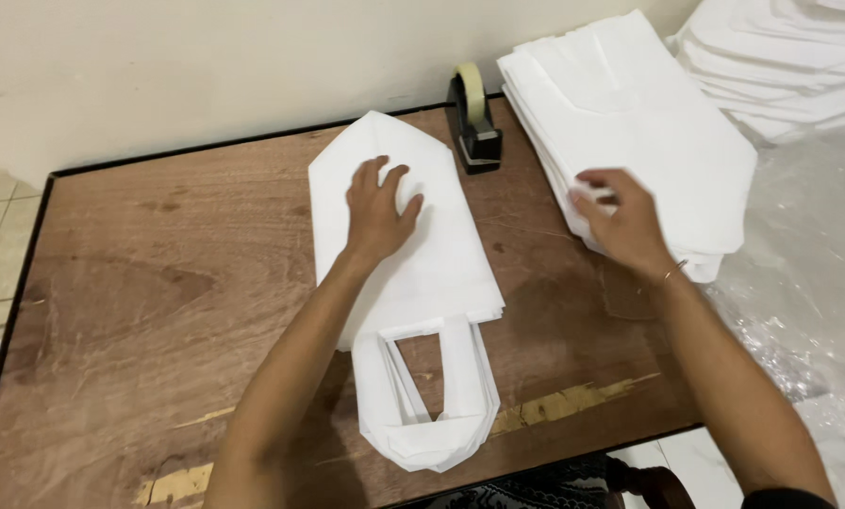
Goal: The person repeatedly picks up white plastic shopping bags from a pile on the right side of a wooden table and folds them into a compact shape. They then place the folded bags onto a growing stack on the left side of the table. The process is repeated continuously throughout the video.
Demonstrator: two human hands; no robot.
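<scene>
White folded bag (413,236) lies under flat left hand (377,212); right hand (625,221) seemingly pinches stacked bags (649,123).

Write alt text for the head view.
A person's left hand presses flat on a folded white bag with handles on a wooden table, while the right hand touches a stack of white bags. A tape dispenser stands between them by the wall.
</scene>
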